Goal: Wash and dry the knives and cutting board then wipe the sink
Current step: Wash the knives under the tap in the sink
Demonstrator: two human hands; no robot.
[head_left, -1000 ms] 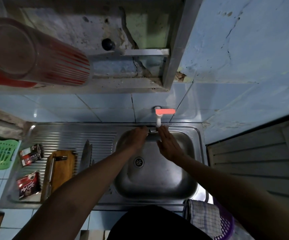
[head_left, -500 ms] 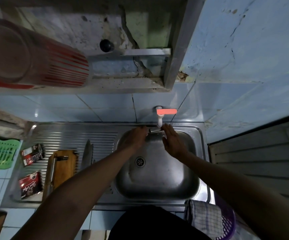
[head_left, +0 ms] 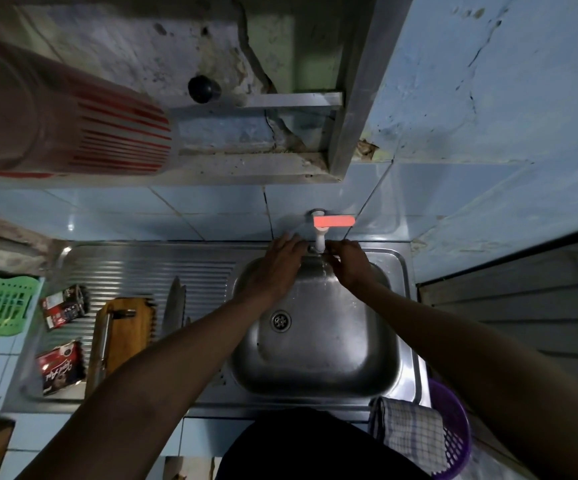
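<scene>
Hands (head_left: 275,268) under tap (head_left: 320,237), red sachets (head_left: 59,367), writing unreadable

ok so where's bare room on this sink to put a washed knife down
The ribbed drainboard strip behind the cutting board and knives is bare. The basin floor around the drain is free. Crowded: the drainboard's left, with sachets, and under the tap, where both hands are.

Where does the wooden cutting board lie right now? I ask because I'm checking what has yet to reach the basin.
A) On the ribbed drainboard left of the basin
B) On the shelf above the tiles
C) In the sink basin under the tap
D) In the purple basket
A: the cutting board lies flat on the ribbed drainboard left of the basin, beside a knife, while both hands are up at the tap.
</scene>
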